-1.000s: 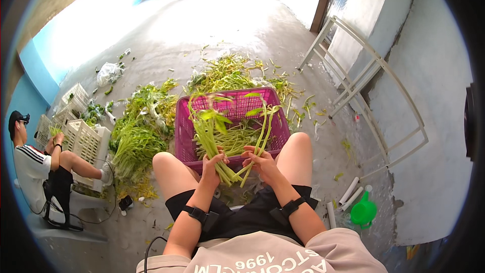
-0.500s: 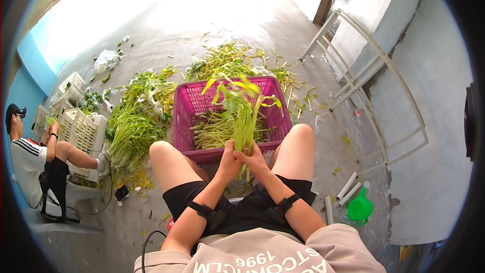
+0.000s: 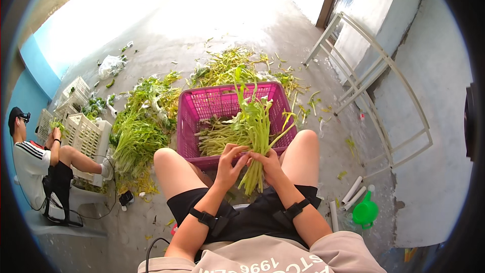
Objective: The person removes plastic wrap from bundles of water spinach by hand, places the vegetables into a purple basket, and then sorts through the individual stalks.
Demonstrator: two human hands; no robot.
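Note:
A bunch of leafy green stalks [image 3: 257,126] stands upright between my knees, its leaves up and its cut ends down. My right hand [image 3: 272,166] is closed around the stalks' lower part. My left hand [image 3: 230,166] is at the bunch's left side, fingers bent and tips pinched together against the stalks; what lies between them is too small to make out. Just beyond my hands stands a magenta plastic crate [image 3: 185,121] with more trimmed stalks [image 3: 217,139] lying in it.
Heaps of leafy stalks [image 3: 139,136] lie left of the crate, and loose trimmings [image 3: 230,65] behind it. At far left, a seated person [image 3: 33,156] handles greens beside cream crates [image 3: 83,134]. A metal frame [image 3: 376,71], white pipes [image 3: 353,197] and a green funnel-like container [image 3: 365,212] are to the right.
The bunch has shifted slightly right and its lower ends now spread below my hands. My left hand has moved from wrapping the stalks to their left side; my right hand keeps hold.

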